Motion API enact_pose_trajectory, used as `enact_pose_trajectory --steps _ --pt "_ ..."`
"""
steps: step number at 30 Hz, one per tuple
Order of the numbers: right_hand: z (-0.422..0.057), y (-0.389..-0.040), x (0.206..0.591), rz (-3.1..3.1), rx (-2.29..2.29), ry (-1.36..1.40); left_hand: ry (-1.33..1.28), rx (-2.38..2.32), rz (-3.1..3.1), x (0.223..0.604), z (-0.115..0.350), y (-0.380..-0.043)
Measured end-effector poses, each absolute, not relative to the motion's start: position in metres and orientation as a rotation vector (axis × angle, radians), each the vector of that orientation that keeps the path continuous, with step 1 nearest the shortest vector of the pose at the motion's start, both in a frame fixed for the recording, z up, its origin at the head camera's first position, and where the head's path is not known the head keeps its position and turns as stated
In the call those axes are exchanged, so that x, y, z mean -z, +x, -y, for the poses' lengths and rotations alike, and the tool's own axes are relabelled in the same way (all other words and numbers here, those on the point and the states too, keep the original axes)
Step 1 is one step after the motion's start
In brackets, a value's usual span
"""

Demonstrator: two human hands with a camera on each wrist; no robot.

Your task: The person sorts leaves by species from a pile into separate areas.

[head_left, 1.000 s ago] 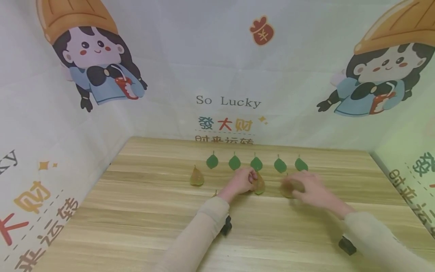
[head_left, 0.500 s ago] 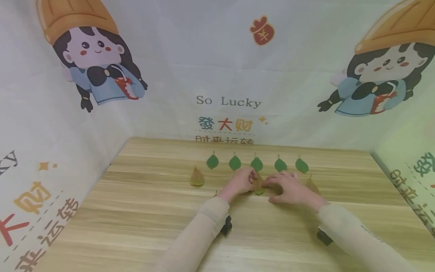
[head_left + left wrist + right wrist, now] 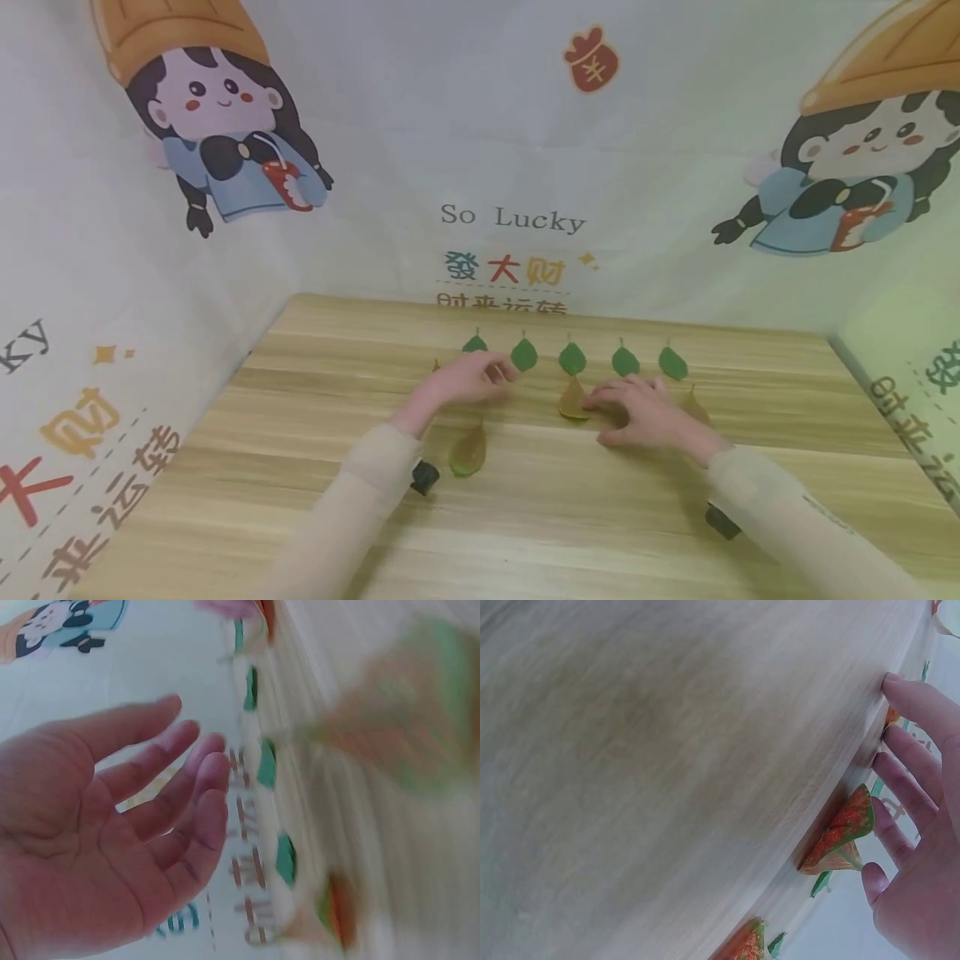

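My left hand is over the left part of the leaf rows, with nothing between its loosely bent fingers in the left wrist view. It covers most of a brownish leaf and part of a green one. Nearer the front lies another brownish leaf, blurred in the left wrist view. My right hand rests low on the table with fingers spread, fingertips right at the edge of the middle brownish leaf. Behind that hand, a further brownish leaf is partly hidden.
Several green leaves, such as this middle green leaf, form a row along the back of the wooden table, stems pointing back. A printed white cloth hangs behind and at both sides.
My left hand has let go of the middle brownish leaf and moved left, uncovering the front leaf. The right hand came left from the right-hand leaf to the middle one. The head view shifted slightly.
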State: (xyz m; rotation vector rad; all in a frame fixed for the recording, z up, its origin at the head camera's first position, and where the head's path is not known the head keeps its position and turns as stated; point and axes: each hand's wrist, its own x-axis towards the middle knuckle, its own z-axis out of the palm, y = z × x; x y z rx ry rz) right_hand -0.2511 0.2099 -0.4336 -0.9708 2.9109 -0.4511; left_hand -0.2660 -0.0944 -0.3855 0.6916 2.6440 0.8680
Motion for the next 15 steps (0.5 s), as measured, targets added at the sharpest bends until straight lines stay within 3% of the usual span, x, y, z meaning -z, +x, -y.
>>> enact_pose_trajectory --steps 6,15 --pt "-0.212 -0.249 0.430 -2.920 0.479 -0.977 0.675 -0.765 -2.609 0.402 0.125 -0.246" --pt "-0.209 -0.248 0.430 -2.918 0.444 -0.986 0.640 -0.812 -2.672 0.423 0.128 -0.229"
